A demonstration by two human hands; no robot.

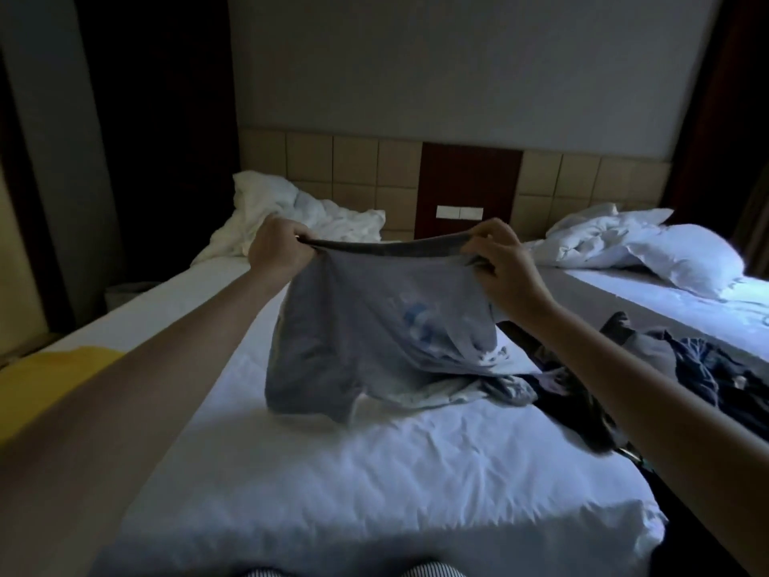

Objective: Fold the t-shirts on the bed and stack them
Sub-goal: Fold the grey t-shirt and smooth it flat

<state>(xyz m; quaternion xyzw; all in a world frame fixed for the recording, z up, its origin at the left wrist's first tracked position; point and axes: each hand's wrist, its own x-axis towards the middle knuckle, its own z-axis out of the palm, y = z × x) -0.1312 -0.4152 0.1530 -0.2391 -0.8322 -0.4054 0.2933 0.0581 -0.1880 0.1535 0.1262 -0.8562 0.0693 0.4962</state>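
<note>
I hold a grey t-shirt [353,326] with a pale blue print up over the white bed [333,472]. My left hand [279,247] grips its top edge at the left, and my right hand [503,264] pinches the same edge at the right. The edge is stretched taut between both hands. The shirt hangs down and its lower part rests on the sheet. Under it and to the right lies a heap of other garments [624,376], light patterned and dark ones, along the bed's right edge.
A crumpled white pillow [291,210] lies at the head of this bed. A second bed [686,310] with rumpled white bedding stands to the right across a narrow gap. A tiled headboard [353,168] runs behind. A yellow sleeve [50,381] shows at the left.
</note>
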